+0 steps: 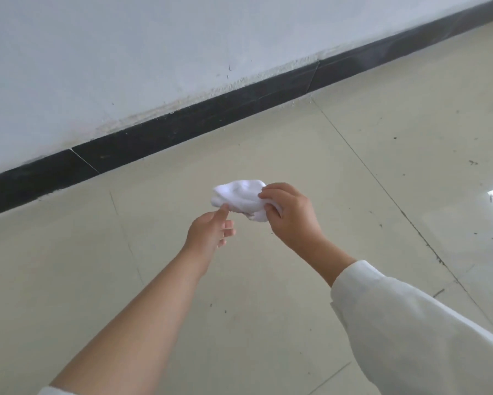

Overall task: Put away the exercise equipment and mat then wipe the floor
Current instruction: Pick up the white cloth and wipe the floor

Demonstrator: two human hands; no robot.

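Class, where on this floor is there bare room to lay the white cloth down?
Bare beige tiled floor lies between the black skirting board and the hands. Right of the diagonal grout line, dark specks litter the tiles.

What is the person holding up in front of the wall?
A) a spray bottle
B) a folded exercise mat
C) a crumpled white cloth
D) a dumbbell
C: the right hand grips a crumpled white cloth above the tiled floor, while a finger of the left hand touches its lower edge.
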